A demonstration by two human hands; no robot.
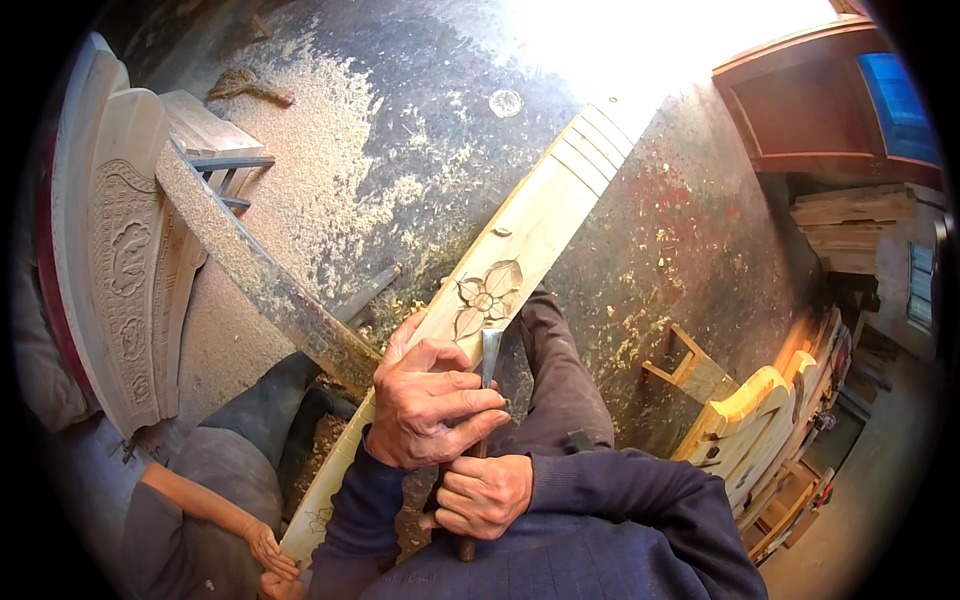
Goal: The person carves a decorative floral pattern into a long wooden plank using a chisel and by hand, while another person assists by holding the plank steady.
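Downward fisheye from head, seemingly near

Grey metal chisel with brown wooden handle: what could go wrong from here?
1. The grey metal chisel with the brown wooden handle could skid and gouge the carved four-petalled flower, which lies right by its tip on the long, pale wooden board.
2. The left hand sits close behind the blade while the right hand grips the handle, so a slip might cut it.

pale sawdust on a dark floor, carved panel at left, stacked planks at right
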